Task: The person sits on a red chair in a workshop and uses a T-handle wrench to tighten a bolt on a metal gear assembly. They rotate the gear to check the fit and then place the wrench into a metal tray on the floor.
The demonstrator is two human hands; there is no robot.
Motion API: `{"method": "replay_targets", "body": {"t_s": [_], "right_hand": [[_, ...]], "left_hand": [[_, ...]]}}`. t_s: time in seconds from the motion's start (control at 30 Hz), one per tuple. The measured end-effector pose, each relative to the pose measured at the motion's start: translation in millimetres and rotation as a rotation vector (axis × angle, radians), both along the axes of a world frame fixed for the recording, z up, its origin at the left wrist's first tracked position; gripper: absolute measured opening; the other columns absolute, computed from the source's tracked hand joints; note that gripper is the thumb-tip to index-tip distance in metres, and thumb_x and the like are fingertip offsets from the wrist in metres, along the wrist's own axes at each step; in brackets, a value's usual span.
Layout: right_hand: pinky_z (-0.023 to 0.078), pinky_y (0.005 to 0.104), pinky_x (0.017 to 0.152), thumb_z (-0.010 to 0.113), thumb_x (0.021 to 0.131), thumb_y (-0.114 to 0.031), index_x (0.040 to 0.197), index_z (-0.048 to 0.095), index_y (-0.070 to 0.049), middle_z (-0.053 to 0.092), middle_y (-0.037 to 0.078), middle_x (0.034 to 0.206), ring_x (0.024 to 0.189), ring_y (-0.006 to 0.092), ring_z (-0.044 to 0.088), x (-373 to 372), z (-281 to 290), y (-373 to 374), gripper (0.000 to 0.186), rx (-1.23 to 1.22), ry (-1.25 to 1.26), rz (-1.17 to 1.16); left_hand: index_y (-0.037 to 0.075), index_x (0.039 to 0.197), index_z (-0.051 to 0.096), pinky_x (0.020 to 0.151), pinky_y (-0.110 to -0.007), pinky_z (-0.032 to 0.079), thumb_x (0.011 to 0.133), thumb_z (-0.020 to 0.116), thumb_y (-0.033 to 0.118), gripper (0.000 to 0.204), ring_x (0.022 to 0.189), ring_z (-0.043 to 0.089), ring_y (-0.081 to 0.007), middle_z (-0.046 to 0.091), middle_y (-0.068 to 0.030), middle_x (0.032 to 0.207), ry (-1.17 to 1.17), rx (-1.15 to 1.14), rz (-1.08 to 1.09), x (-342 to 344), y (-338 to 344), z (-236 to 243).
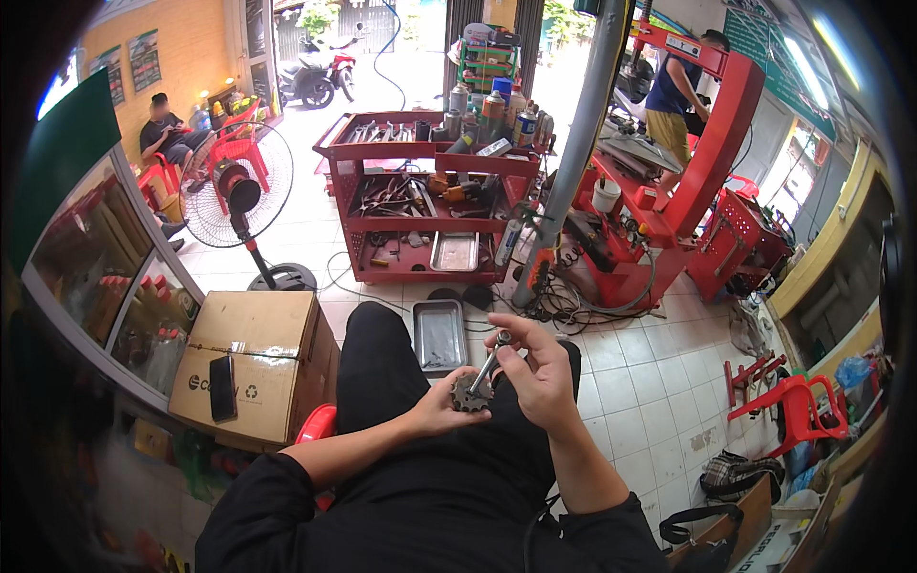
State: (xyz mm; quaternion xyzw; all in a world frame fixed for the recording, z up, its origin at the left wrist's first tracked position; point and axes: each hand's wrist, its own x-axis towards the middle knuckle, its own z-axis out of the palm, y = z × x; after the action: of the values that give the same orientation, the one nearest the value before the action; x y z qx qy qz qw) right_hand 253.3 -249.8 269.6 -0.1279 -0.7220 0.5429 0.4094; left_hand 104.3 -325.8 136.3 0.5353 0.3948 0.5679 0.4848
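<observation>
Over my lap, my left hand (437,403) is closed around a small dark toothed metal part (468,395), like a sprocket or clutch hub. My right hand (541,378) grips the upper end of a slim shiny wrench (486,371) between thumb and fingers. The wrench slants down to the toothed part, its lower end meeting the face of that part. A round head tops the wrench near my right fingertips. Exactly how the two pieces engage is too small to tell. Just beyond my hands, a grey metal tray (438,334) lies on the floor between my knees.
Ahead stands a red tool cart (425,226) loaded with hand tools, cans and bottles. A cardboard box (244,353) with a black phone (223,389) on it is at my left, near a standing fan (239,186). Red lift equipment (712,162), cables and a person (673,95) are at right.
</observation>
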Motion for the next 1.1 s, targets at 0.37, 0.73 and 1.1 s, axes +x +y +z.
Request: {"method": "replay_targets", "body": {"t_s": [0.37,0.73,1.1], "right_hand": [[0.053,0.0229,0.069,0.058,0.091,-0.003,0.118,0.056,0.003,0.062,0.009,0.101,0.089,0.0095,0.056,0.1,-3.4,3.6,0.028,0.089,-0.024,-0.009],[0.052,0.0227,0.070,0.058,0.091,-0.002,0.119,0.057,0.003,0.063,0.007,0.100,0.088,0.0099,0.056,-0.3,-3.2,4.9,0.029,0.253,-0.078,-0.076],[0.049,0.0244,0.076,0.062,0.090,-0.006,0.118,0.058,0.003,0.063,0.007,0.098,0.089,0.0092,0.056,0.9,-4.3,4.1,0.029,0.200,-0.088,-0.079]], "left_hand": [[0.007,0.123,0.046,0.085,-0.024,0.049,0.080,0.078,0.009,0.053,0.097,0.056,-0.0076,0.057,0.0000,0.104,-0.002,-0.005,0.008,0.6,-0.3,0.6],[0.006,0.121,0.047,0.084,-0.025,0.047,0.080,0.079,0.011,0.052,0.095,0.055,-0.0080,0.058,0.0003,0.101,0.029,0.019,0.026,-0.4,0.8,-1.8],[0.006,0.121,0.047,0.084,-0.025,0.048,0.080,0.078,0.010,0.052,0.095,0.055,-0.0079,0.057,0.0005,0.101,0.019,-0.003,0.006,-2.2,1.5,-0.5]]}}
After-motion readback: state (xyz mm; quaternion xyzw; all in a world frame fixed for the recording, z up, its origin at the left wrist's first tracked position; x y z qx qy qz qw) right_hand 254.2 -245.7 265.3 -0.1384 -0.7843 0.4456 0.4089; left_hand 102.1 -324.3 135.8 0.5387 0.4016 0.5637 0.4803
